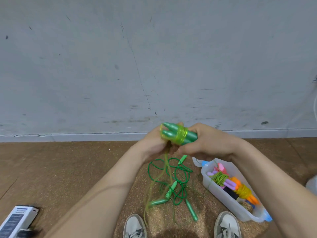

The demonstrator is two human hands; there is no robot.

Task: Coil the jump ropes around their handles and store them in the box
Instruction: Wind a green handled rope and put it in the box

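A scuffed grey wall meets a brown speckled floor (85,169), where the person stands in grey sneakers (135,227). In front of the body, both hands close on a pair of glossy green plastic handles (171,133) held side by side. The left hand (152,143) grips them near the tapered tips, and the right hand (205,143) wraps round the butt ends. Several turns of translucent yellow-green rope (181,134) already band the handles, but a long blurred tail hangs down to the floor, so this coil looks less than half wound. Whether the left fingers also pinch the rope I cannot tell. To the right stands a translucent white plastic box (223,198), which holds finished bundles (221,178) with purple, orange and pink handles. Just ahead of the sneakers lies a tangle of dark green rope (178,196) with four green handles, probably two ropes not yet coiled. The held rope needs its winding finished and a place in the box, and then the tangle needs the same.
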